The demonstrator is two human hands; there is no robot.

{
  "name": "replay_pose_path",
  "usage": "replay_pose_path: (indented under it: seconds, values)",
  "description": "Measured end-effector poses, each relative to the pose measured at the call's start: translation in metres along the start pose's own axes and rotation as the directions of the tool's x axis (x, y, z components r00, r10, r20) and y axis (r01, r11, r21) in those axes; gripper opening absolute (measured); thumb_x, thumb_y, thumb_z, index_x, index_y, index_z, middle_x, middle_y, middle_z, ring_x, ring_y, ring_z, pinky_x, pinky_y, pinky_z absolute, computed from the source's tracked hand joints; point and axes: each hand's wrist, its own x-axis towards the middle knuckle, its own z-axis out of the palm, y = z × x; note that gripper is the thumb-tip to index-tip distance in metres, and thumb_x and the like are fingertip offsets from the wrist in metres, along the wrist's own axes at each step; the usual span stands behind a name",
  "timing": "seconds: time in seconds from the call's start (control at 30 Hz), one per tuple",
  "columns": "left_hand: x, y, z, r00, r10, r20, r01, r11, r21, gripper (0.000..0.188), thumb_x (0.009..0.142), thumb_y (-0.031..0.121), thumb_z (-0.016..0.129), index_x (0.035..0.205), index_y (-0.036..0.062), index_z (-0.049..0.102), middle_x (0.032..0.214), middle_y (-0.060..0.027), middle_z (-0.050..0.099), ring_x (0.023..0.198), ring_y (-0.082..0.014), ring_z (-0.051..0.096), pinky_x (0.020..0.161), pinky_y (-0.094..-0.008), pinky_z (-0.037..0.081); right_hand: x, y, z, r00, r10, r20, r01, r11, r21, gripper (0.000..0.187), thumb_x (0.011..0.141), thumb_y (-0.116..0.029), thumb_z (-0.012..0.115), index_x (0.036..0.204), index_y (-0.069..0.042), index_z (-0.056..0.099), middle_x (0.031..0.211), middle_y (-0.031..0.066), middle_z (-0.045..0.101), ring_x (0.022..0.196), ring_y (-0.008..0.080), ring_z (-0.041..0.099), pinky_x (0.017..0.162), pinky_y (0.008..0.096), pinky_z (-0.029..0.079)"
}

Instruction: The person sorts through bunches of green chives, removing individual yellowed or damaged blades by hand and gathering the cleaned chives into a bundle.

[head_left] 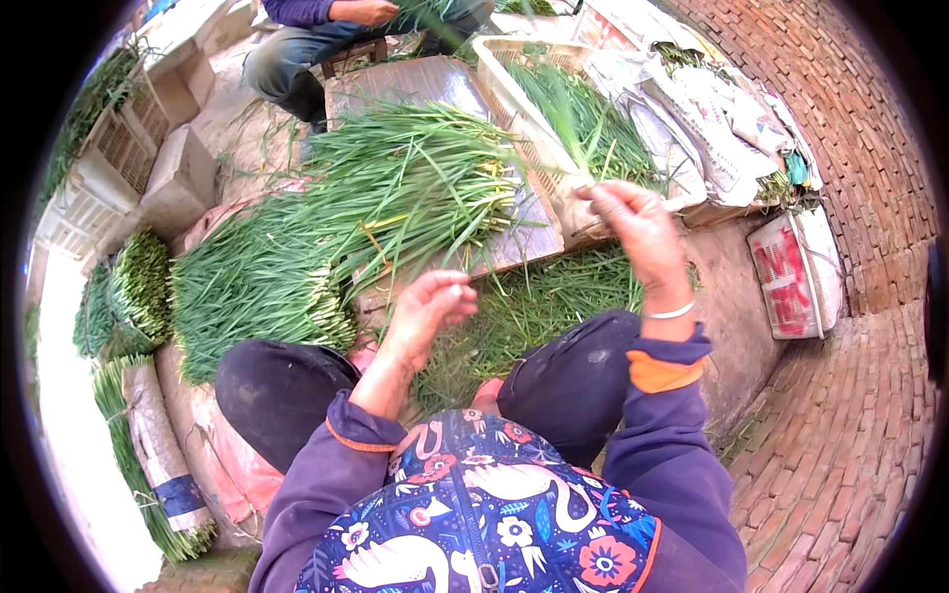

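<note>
My right hand [638,232] is raised at the near end of a white plastic crate [542,163], its fingers closed on a small bunch of garlic chives [565,124]. The leaves point up and away, blurred at their tips. My left hand [428,311] hovers above my lap with its fingers loosely bent; I see nothing in them. Beyond it, a big heap of chives [415,173] lies on a board [534,232], pale cut ends to the right. Another thick layer of chives [257,277] spreads at the left. More chives [593,114] fill part of the crate.
Loose green leaves [554,296] litter the ground between my knees. Tied bundles [143,287] and a wrapped bundle [163,445] lie at far left, near stacked crates [124,148]. A seated person [366,12] works opposite. White sacks [707,119], a red-and-white basket [786,277] and brick wall border the right.
</note>
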Motion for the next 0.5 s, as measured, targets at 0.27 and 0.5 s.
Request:
replay_pose_path:
  seconds: [0.27,0.5]
  values:
    - [0.007,-0.002,-0.015,0.947,0.15,-0.284,-0.202,0.966,-0.163,0.024,0.09,0.018,0.065,0.11,0.0051,0.061,0.097,-0.0074,0.069,0.075,-0.0135,0.068,0.063,-0.0222,0.053,-0.043,0.121,0.112,0.999,-0.023,0.025,0.021,0.996,0.086,0.018,0.09,-0.013,0.065,0.093,0.004,0.068,0.081,0.001,0.068,0.073,0.0051,0.056,0.067,0.0229,0.046]
    - [0.01,-0.018,-0.029,0.93,-0.026,-0.366,-0.056,0.976,-0.211,0.027,0.085,0.012,0.07,0.109,0.0026,0.061,0.089,-0.0022,0.067,0.063,-0.0123,0.067,0.049,-0.0193,0.047,-0.068,0.137,0.153,0.992,0.064,0.11,-0.072,0.995,0.064,0.017,0.088,-0.013,0.066,0.092,0.003,0.067,0.076,0.0007,0.065,0.067,0.0053,0.054,0.06,0.0231,0.044]
